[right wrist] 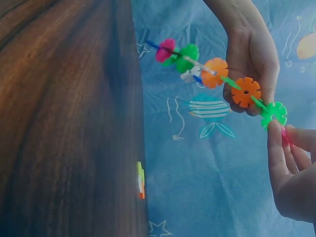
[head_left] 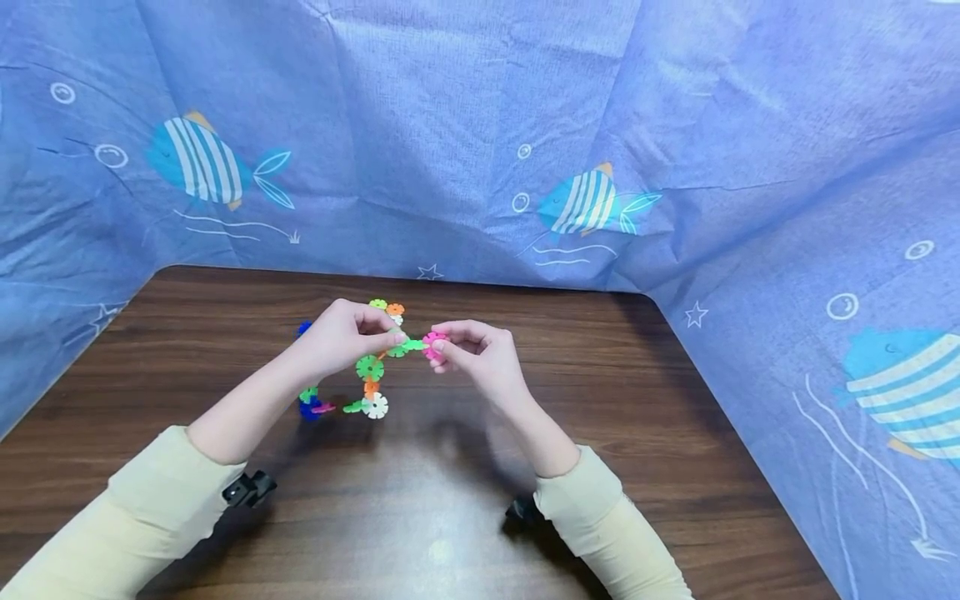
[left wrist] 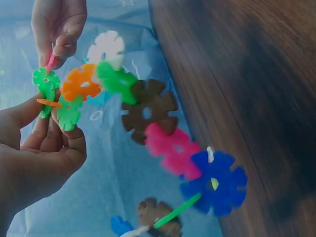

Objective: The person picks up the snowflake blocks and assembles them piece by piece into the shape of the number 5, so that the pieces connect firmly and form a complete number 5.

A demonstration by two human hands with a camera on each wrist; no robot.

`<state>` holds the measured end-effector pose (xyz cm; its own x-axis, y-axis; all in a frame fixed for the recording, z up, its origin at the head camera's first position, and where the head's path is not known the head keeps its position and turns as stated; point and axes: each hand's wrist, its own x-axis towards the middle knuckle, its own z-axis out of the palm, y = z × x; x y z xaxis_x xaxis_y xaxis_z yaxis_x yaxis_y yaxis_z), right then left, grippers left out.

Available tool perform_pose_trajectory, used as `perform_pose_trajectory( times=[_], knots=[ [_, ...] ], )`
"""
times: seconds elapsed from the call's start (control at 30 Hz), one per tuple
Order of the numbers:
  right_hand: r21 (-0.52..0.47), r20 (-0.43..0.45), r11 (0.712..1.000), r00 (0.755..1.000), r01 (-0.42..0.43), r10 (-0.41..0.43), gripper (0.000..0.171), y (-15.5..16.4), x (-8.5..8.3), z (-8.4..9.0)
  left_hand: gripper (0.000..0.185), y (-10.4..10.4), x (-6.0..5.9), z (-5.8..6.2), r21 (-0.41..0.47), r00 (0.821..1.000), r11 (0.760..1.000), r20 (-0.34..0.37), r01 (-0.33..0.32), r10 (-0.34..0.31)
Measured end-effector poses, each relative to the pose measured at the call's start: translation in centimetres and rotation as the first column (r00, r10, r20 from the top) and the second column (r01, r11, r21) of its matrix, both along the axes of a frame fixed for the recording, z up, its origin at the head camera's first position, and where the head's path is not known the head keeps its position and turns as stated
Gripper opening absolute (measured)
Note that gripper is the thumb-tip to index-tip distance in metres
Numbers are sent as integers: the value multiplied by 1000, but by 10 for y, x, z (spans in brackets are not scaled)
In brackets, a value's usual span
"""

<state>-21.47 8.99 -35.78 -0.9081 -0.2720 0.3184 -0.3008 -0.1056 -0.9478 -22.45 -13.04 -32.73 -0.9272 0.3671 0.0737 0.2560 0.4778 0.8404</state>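
A chain of flower-shaped plastic interlocking discs hangs above the table, its notched pieces slotted into one another. My left hand pinches the chain near one end, at the green discs and a small orange one. At that end my right hand holds a pink disc between thumb and fingers; its edge meets a green disc. Further along the chain are an orange disc, a white disc, a brown disc and a blue disc. My left hand hides part of the chain in the head view.
Several loose discs, among them an orange one, lie on the brown wooden table behind the left hand. A blue curtain printed with fish stands along the table's back and sides. Each sleeve has a black wrist mount at its cuff.
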Motion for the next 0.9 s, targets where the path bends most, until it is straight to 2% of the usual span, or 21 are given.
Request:
perform_pose_trajectory(
  times=[0.27, 0.57, 0.73, 0.9],
  knots=[
    [-33, 56, 999, 998, -29, 31, 23, -5, -6, 4, 26, -5, 0, 3, 40, 997, 998, 48, 57, -59],
    [-9, 78, 998, 995, -58, 58, 24, -10, -12, 16, 26, -11, 2, 2, 89, 1000, 996, -5, 7, -7],
    [85, -9, 996, 1000, -18, 19, 24, -10, -27, 13, 31, -18, 3, 2, 87, 1000, 996, -3, -27, 28],
    [255, -111, 964, 993, 76, -49, 22, -14, -61, -5, 34, -27, 2, 0, 86, 997, 993, 8, -78, 78]
  ],
)
